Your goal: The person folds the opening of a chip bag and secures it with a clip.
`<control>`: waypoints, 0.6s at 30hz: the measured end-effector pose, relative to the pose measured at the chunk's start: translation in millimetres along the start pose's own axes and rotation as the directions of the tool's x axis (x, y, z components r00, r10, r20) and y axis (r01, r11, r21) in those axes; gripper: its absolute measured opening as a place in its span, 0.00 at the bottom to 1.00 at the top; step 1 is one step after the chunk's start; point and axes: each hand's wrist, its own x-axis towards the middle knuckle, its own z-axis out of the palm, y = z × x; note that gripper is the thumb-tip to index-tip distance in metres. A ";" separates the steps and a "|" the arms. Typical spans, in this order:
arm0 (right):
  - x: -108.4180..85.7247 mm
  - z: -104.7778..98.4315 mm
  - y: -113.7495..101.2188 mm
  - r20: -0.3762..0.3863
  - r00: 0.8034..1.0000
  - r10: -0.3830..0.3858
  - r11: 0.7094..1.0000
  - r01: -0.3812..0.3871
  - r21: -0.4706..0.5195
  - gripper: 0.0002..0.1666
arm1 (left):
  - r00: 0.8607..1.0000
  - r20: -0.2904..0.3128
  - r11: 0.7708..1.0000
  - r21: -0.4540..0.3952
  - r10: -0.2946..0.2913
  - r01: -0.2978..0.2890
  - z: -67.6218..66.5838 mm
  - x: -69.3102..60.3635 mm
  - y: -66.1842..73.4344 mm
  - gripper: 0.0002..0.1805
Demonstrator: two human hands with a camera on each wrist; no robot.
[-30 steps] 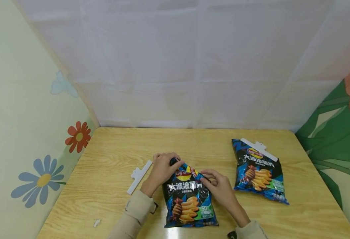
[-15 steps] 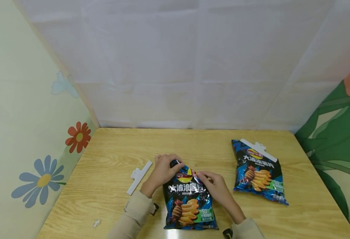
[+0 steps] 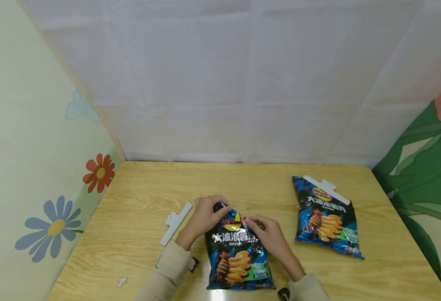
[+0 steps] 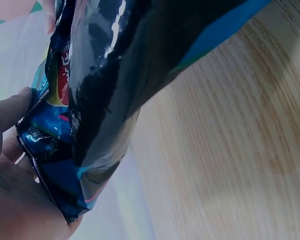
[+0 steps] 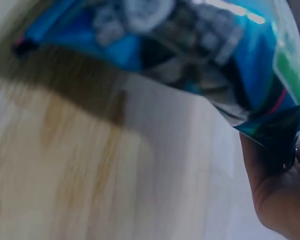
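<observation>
A black and blue chip bag (image 3: 237, 251) leans over the table in front of me, its printed face toward the head camera. My left hand (image 3: 204, 215) pinches its upper left corner between thumb and fingers; the left wrist view shows the bag's top edge (image 4: 45, 187) lying in that hand. My right hand (image 3: 271, 236) pinches the upper right part of the bag near the logo. In the right wrist view the right hand (image 5: 285, 195) grips a bag corner (image 5: 277, 137). To the left of my left hand lies a long white bag clip (image 3: 175, 224).
Farther right on the wooden table (image 3: 141, 188) lies a second chip bag (image 3: 326, 221), with a white clip (image 3: 326, 188) across its top. A small white scrap (image 3: 121, 281) sits near the front left. A white cloth (image 3: 243, 83) hangs behind the table.
My right hand has shifted slightly left along the bag's top edge, and its fingers have drawn closer together. My left hand stays at its corner. Clip and second bag have not moved.
</observation>
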 end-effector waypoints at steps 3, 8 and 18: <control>0.6 2.2 -0.6 0.005 1.000 0.015 1.000 -0.016 0.006 0.11 | 1.000 0.013 1.000 0.024 0.006 -0.006 0.4 -0.4 -1.2 0.09; -0.1 4.3 -0.8 -0.003 1.000 -0.005 1.000 0.005 0.002 0.10 | 1.000 0.026 0.999 0.054 0.005 -0.007 2.7 -1.2 -3.2 0.11; -2.1 6.1 -0.2 -0.028 0.999 -0.015 1.000 0.015 -0.018 0.08 | 0.998 -0.031 0.989 0.137 0.056 -0.051 4.1 -3.2 -7.4 0.09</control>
